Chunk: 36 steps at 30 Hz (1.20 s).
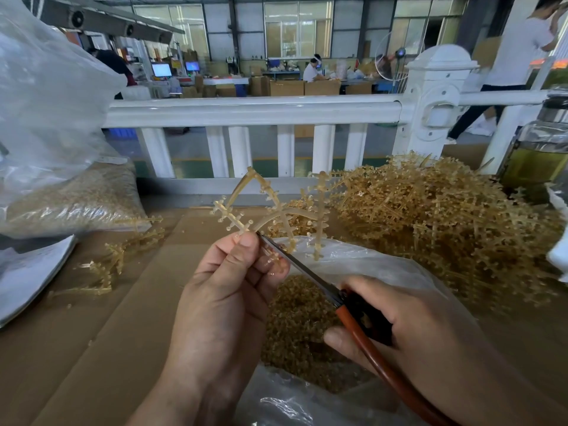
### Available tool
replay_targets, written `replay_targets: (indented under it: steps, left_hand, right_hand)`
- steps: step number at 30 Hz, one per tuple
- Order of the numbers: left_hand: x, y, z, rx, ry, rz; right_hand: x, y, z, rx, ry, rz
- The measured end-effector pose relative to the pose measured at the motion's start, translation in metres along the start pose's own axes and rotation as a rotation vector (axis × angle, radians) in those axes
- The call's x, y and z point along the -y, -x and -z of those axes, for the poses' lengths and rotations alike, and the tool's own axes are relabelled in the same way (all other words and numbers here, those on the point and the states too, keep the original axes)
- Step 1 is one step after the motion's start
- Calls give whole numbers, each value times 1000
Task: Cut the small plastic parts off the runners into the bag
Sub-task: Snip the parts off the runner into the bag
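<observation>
Head view, from beside the desk (92, 348), which is covered in brown cardboard.

- Left hand (233, 290): thumb and fingers pinch one branch of a yellowish runner (278, 207). The rest of the runner fans up and away from the person, with an arched stem and several side twigs that have small knobs at their ends.
- Right hand (408, 327): fingers are curled round the orange and black handles of the scissors (307, 269). The blades look close together; how far they gape cannot be told.
- Blade line: it runs from the right hand up and to the left, and the tip meets the runner just beside the left thumb.
- Bag (353, 256): clear plastic, mouth open, directly below both hands and the held branch. A heap of cut parts (295, 318) is already inside.
- Key relation: the held branch sits over the bag's mouth, and its long axis crosses the blade. The left hand is the nearer one and steadies it, while the right reaches it only through the blade. My reading is that a snip here should drop pieces straight down into the bag.
- Risk, as a judgement: the tip is very near the left thumb.
- Supply: a large tangled pile of runners (430, 216) lies to the right, well within reach.
- Left side: a few loose runners (104, 265) lie on the cardboard.
</observation>
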<state>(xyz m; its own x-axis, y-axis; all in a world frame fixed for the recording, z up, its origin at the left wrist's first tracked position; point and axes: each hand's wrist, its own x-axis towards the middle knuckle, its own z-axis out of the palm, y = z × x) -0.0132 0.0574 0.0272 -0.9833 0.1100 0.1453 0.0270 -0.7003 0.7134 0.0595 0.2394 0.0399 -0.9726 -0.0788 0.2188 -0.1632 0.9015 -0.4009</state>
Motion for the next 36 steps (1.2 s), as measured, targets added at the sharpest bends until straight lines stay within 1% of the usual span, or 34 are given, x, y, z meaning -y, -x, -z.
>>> replay_targets:
  steps: [5,17,28,32,36]
  left_hand:
    - [1,0,1,-6,9,2]
    - [0,1,-2,-18,26,0]
    - [1,1,0,-25,36,15]
    - [2,-3,5,-55,19,7]
    - [3,-2,5,-42,-21,-21]
  right_hand:
    - [1,0,0,4,8,8]
    - [9,1,6,53,-89,-11]
    - [3,2,3,29,-52,2]
    - [3,3,8,72,-171,20]
    - [8,4,8,21,-144,56]
